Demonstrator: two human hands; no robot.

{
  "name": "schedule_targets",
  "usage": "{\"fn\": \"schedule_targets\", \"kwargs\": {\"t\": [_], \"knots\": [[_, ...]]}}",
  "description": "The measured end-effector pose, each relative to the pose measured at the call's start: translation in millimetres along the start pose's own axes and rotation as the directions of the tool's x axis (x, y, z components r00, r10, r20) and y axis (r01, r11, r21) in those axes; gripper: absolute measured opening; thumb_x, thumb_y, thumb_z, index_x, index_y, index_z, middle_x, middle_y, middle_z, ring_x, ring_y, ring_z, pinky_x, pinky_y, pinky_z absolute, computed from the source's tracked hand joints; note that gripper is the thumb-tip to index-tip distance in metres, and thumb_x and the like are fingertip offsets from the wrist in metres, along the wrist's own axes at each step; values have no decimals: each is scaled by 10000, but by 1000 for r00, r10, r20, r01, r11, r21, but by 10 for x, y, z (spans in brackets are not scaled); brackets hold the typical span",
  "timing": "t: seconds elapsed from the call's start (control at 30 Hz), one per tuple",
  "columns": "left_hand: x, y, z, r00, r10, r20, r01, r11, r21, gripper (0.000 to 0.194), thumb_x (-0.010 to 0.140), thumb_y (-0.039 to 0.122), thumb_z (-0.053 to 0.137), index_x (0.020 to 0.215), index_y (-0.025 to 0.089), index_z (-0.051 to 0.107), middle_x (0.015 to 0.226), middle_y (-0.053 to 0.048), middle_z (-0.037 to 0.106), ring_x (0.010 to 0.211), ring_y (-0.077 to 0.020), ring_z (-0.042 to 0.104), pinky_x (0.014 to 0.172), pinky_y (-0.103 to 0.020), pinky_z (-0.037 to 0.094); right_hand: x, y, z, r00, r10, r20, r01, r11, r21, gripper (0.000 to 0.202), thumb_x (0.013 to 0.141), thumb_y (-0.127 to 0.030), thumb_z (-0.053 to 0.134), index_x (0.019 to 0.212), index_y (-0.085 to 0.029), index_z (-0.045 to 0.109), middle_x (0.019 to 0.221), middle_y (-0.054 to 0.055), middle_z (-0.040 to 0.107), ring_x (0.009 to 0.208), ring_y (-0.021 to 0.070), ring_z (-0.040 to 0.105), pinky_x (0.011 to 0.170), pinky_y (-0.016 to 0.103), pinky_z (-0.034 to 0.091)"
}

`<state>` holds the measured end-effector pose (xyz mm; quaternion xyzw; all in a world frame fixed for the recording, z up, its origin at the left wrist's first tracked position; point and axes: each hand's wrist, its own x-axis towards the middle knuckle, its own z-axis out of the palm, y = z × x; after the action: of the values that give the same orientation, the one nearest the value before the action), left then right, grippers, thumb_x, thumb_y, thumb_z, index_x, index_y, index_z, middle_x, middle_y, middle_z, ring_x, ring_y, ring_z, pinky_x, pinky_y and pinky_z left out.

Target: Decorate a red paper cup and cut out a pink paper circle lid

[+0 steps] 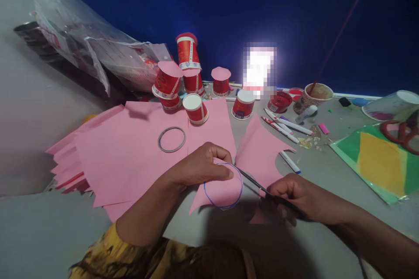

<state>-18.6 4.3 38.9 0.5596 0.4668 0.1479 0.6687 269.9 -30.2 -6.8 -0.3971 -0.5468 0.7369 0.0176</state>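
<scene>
My left hand [207, 165] pinches a piece of pink paper [221, 189] that has a blue circle drawn on it. A pair of dark scissors [250, 178] is held in my right hand [296, 196], its blades reaching left to the circle's right edge. Part of the handle is hidden by my fingers. Just beyond the blades lies a pink offcut [257, 148] with curved bites out of its edge. Left of my hands a grey ring [172, 139] rests on large pink sheets [131, 152].
Red paper cups [195, 111], some topped with pink discs, stand at the back. Markers [284, 127], a red paint jar [279, 102] and a paint-stained cup [316, 96] sit back right. Red-handled scissors [397, 133] lie over a green and yellow packet [381, 161]. Plastic bags [98, 48] lean back left.
</scene>
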Motion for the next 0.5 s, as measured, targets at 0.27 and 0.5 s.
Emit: {"fn": "schedule_targets", "kwargs": {"t": [0.27, 0.5], "knots": [[-10, 15, 20, 1000, -6, 0, 6, 1000, -24, 170, 703, 273, 722, 625, 176, 607, 579, 65, 437, 599, -107, 356, 587, -262, 249, 3, 17, -7, 999, 30, 11, -30, 999, -16, 482, 839, -566, 758, 610, -189, 565, 567, -17, 575, 522, 95, 459, 520, 240, 296], [10, -8, 29, 1000, -15, 9, 15, 999, -35, 181, 687, 294, 741, 624, 177, 617, 603, 49, 473, 628, -125, 396, 619, -282, 266, 2, 1, 6, 999, 37, 14, -37, 999, 24, 559, 788, -678, 798, 620, -190, 582, 557, -21, 557, 519, 101, 459, 512, 243, 301]]}}
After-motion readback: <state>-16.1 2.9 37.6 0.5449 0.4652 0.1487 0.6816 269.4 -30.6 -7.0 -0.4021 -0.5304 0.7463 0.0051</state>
